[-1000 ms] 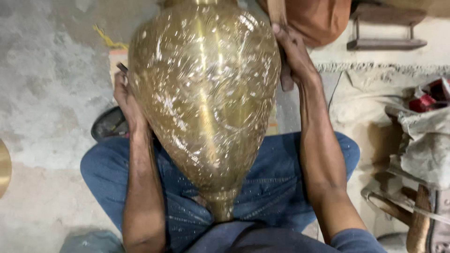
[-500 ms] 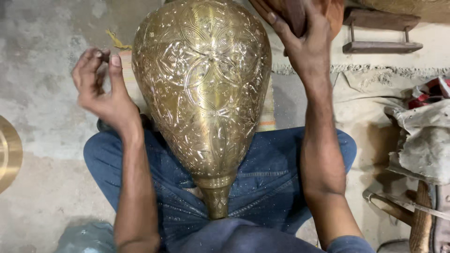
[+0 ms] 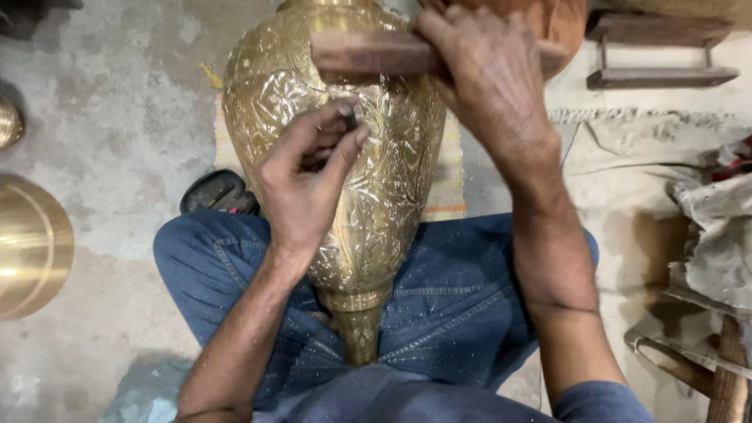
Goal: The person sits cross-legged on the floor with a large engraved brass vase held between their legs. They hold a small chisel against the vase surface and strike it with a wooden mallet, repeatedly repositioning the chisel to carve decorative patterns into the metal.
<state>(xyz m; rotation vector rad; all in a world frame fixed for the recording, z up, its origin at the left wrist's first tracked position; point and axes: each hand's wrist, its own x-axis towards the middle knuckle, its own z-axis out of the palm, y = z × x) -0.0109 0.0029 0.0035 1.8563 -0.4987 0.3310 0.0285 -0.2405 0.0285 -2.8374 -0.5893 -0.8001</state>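
Note:
A large engraved brass vase (image 3: 392,180) lies on my lap, its narrow neck pointing toward me between my blue-jeaned legs. My left hand (image 3: 305,184) rests on the vase's belly and pinches a small dark chisel (image 3: 347,117) against the metal. My right hand (image 3: 489,86) is above the vase's upper part, shut on a brown wooden mallet (image 3: 376,53) held crosswise over the chisel.
A round brass dish (image 3: 31,247) lies on the concrete floor at the left, with a smaller brass piece (image 3: 9,124) above it. A dark sandal (image 3: 215,192) sits beside my left knee. A wooden stool (image 3: 658,47) and crumpled cloth (image 3: 717,235) are on the right.
My hands left the vase's sides. The left hand moved onto the belly with the chisel, and the right hand brought the wooden mallet over it. The vase turned, showing its engraving.

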